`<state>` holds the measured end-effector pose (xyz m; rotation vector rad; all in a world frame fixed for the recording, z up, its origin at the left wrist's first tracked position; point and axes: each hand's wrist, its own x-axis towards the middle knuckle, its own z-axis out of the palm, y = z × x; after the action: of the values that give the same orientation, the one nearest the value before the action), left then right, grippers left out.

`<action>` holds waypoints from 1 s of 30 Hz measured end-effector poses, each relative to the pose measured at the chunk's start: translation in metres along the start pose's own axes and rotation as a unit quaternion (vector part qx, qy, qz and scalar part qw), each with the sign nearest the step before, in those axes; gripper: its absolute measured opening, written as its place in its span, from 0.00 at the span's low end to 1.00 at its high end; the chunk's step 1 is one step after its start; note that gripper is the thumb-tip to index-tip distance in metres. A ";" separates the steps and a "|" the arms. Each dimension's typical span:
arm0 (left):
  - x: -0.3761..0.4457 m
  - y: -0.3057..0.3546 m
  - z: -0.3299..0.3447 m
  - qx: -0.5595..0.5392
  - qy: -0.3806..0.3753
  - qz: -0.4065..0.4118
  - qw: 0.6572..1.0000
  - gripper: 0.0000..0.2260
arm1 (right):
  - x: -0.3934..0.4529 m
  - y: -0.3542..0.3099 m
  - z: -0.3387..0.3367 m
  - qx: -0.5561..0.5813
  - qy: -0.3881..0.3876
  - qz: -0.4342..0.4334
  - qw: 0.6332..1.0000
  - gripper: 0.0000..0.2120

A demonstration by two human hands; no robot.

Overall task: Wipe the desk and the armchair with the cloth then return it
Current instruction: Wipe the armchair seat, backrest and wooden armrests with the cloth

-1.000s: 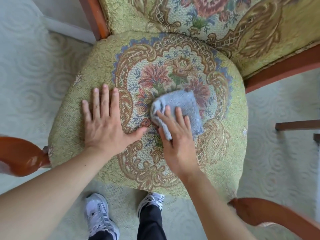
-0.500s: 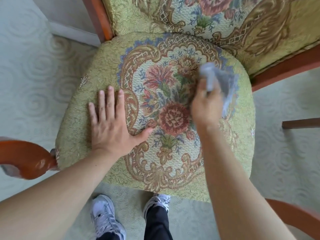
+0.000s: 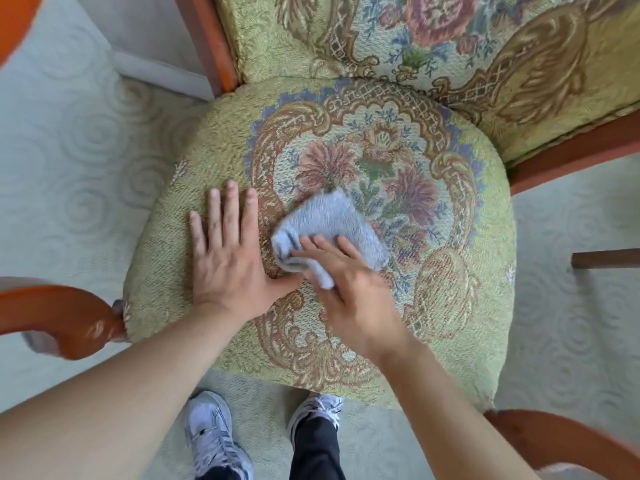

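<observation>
Armchair point(image 3: 450, 306) seat: cloth point(image 3: 329, 223) lies diagonal under right hand point(image 3: 349, 289)

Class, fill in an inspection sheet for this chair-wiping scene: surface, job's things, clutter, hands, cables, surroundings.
Surface: green floral upholstered armchair seat, with orange-brown wooden armrests at both sides.
Job's things: folded light blue terry cloth lies on the seat, left of its centre; no desk in view.
Clutter: nothing seen.
Hands: left hand rests flat on the seat, fingers straight; right hand presses the cloth with straight fingers.
Cables: nothing seen.
Surroundings: pale swirl-patterned carpet; the person's grey-white sneakers below the seat; dark wooden bar at right.
</observation>
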<state>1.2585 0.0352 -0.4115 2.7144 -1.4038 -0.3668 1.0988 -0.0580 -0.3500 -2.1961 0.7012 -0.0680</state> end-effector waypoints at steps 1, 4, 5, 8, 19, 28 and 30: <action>0.000 0.000 -0.001 0.001 0.001 0.001 1.000 0.59 | -0.004 -0.004 -0.007 0.074 -0.001 0.036 0.997 0.14; -0.001 0.000 -0.002 0.001 0.008 -0.002 1.000 0.56 | 0.002 -0.011 -0.035 0.316 0.113 0.101 0.936 0.17; -0.001 0.000 -0.002 0.000 0.009 -0.002 1.000 0.56 | 0.007 -0.011 -0.046 0.375 0.200 0.120 0.897 0.17; 0.000 -0.001 0.000 0.006 0.011 0.002 1.000 0.55 | 0.032 -0.005 -0.082 0.382 0.451 0.193 0.783 0.17; 0.001 -0.002 0.007 -0.020 0.030 -0.001 0.999 0.56 | 0.072 0.003 0.023 -0.111 0.217 0.138 0.960 0.25; 0.000 -0.003 0.002 -0.019 0.020 0.004 1.000 0.55 | -0.036 0.003 -0.003 0.100 0.203 0.206 0.952 0.17; 0.000 -0.003 0.002 -0.020 0.018 0.006 1.000 0.55 | -0.036 0.006 -0.034 0.198 0.348 0.262 0.878 0.17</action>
<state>1.2602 0.0368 -0.4141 2.6666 -1.3879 -0.3391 1.0562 -0.0659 -0.3251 -1.4941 1.5109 -0.6847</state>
